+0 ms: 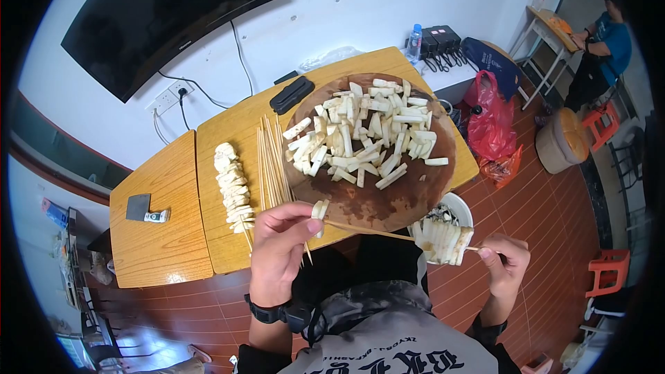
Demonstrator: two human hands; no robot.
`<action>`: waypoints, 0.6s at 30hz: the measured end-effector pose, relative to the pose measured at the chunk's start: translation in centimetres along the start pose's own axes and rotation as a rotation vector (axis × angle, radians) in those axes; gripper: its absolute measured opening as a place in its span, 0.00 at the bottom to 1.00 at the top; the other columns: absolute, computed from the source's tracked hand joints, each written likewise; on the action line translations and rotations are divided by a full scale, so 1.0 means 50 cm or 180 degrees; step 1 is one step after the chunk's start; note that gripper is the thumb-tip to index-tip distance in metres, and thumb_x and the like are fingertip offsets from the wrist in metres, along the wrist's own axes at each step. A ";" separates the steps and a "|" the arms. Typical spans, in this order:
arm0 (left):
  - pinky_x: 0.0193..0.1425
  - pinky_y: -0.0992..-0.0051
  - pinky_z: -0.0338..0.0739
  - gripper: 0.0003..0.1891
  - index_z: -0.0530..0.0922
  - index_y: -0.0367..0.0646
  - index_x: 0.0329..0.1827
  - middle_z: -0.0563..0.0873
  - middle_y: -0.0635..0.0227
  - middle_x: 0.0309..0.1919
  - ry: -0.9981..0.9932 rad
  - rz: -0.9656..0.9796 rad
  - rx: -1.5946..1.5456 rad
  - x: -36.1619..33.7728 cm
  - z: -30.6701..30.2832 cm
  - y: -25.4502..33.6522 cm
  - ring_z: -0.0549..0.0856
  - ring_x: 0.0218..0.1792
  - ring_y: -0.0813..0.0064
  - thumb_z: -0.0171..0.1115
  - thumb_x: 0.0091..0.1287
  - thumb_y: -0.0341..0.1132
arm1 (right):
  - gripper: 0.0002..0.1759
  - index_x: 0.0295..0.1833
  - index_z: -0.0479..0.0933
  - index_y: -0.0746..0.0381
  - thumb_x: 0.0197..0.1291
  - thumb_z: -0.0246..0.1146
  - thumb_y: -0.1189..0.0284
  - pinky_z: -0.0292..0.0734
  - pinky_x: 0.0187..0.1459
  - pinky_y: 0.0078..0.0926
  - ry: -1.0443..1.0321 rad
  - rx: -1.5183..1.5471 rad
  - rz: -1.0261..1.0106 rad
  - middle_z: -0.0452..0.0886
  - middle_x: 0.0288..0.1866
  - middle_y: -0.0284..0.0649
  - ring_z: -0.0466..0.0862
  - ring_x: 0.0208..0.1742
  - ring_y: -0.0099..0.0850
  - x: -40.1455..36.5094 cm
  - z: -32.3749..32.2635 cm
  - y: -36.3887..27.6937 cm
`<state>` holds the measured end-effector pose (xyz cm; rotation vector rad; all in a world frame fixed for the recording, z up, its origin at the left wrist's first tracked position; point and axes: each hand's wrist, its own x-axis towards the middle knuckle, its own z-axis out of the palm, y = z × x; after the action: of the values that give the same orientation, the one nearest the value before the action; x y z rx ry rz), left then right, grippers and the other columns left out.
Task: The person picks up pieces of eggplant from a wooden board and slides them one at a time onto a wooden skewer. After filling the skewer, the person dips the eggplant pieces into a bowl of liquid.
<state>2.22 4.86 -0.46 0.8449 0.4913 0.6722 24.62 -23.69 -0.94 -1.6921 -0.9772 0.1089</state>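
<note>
My left hand (280,242) pinches a short, pale vegetable strip (319,215) between thumb and fingers, right at the end of a thin wooden skewer (377,232). The skewer's other end is in the closed fingers of my right hand (506,263). Several pale strips (443,241) are threaded side by side near that hand. Ahead, a heap of cut strips (367,128) covers much of a round wooden board (360,204). Bare skewers (269,159) lie left of the board, beside a pile of loaded skewers (234,190).
The board rests on a yellow wooden table (208,235). A cleaver-like blade (138,206) and a black case (291,95) lie on it. Below the board's right edge stands a white bucket (457,208). Red bags (490,118) and a lidded bin (560,142) are rightward; a person (606,45) sits beyond.
</note>
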 end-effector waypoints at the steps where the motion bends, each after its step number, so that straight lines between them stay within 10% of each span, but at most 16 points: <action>1: 0.45 0.79 0.82 0.11 0.86 0.30 0.46 0.91 0.59 0.39 0.0009 -0.0019 -0.0016 0.000 -0.001 -0.002 0.88 0.37 0.75 0.68 0.60 0.14 | 0.05 0.33 0.83 0.68 0.59 0.70 0.78 0.67 0.26 0.24 0.0000 0.0001 -0.0005 0.81 0.23 0.41 0.79 0.21 0.29 -0.001 0.000 0.001; 18: 0.49 0.77 0.83 0.12 0.87 0.31 0.46 0.91 0.59 0.39 0.0031 -0.0060 0.0034 -0.008 0.009 -0.006 0.89 0.39 0.74 0.69 0.60 0.14 | 0.05 0.34 0.83 0.67 0.59 0.70 0.76 0.67 0.26 0.25 -0.0037 -0.0096 -0.0031 0.81 0.24 0.41 0.78 0.21 0.30 -0.004 -0.009 0.002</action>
<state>2.36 4.20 -0.38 0.8465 0.5114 0.6570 24.76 -24.16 -0.94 -1.7156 -1.0002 0.0981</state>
